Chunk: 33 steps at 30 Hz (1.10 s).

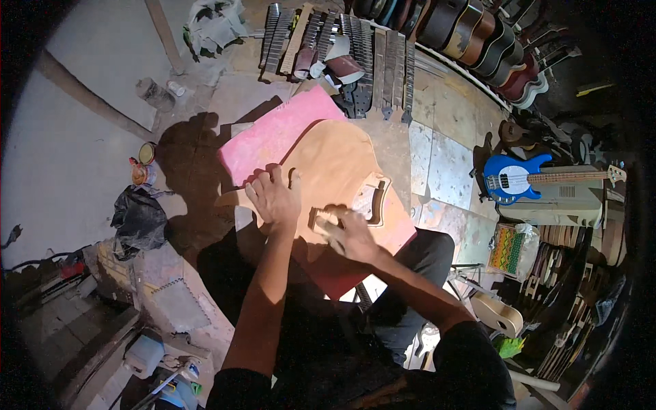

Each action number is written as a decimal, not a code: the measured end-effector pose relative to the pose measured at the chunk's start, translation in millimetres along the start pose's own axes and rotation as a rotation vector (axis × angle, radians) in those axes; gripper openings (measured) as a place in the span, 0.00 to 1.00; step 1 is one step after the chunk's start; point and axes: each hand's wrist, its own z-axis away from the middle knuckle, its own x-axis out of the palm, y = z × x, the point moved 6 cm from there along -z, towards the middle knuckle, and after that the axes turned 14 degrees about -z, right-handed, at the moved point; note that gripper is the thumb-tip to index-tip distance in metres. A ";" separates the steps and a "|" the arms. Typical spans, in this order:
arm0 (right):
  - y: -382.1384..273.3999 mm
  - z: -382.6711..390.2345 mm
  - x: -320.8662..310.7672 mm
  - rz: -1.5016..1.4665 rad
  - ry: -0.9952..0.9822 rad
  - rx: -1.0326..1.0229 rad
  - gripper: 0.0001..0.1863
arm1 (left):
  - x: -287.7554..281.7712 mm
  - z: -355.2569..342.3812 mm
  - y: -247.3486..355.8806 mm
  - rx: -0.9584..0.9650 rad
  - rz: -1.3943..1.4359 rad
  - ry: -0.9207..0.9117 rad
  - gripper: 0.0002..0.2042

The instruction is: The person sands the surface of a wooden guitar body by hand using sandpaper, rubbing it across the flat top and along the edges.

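Note:
A pale wooden guitar body (pixel 335 154) lies across a pink slab (pixel 280 130) in front of me, close to my lap. My left hand (pixel 275 198) rests on its left part, fingers stretched out and spread, holding nothing. Lower and to the right, my right hand (pixel 354 234) is closed around a small pale block (pixel 326 222), which is pressed against the wood. I cannot make out the block's underside. Right of that hand, a routed cavity (pixel 377 199) cuts into the body. My shadow falls across the left side.
Several guitar necks (pixel 393 72) lie beyond the slab, with curled brown sandpaper (pixel 344 68) on them. Guitar bodies (pixel 471 34) line the far right. A blue bass guitar (pixel 516 179) lies at right. Left are a black plastic bag (pixel 139 220) and small cans (pixel 146 153).

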 end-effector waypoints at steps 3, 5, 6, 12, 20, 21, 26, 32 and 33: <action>56.5 -27.0 -43.5 0.220 0.056 0.184 0.26 | -1.8 -3.8 0.5 -0.006 -0.007 -0.038 0.22; 60.4 -52.7 -71.5 0.243 0.216 0.235 0.28 | -2.5 -2.8 0.7 -0.004 -0.014 -0.060 0.23; 61.7 -47.6 -67.1 0.214 0.217 0.334 0.28 | -1.8 -2.6 3.4 0.003 -0.012 -0.081 0.23; 47.4 13.1 11.2 -0.212 0.136 0.737 0.21 | 9.6 -3.2 5.3 0.029 -0.008 -0.008 0.22; 62.9 -20.7 -49.0 0.369 0.279 0.520 0.22 | 6.9 -3.2 5.0 0.020 -0.003 -0.029 0.21; 58.6 -4.5 -27.4 0.215 0.227 0.569 0.22 | 7.9 -4.1 6.2 0.022 -0.006 -0.033 0.21; 67.1 6.3 -20.2 -0.361 0.249 0.794 0.21 | 5.3 -2.4 0.8 0.023 0.013 0.030 0.21; 89.3 -11.1 -43.2 0.037 0.260 0.696 0.23 | 2.9 -3.1 6.5 0.021 0.020 0.036 0.21; 75.9 3.1 -19.6 -0.129 0.218 0.868 0.24 | 5.2 -2.9 5.3 0.017 0.017 0.048 0.20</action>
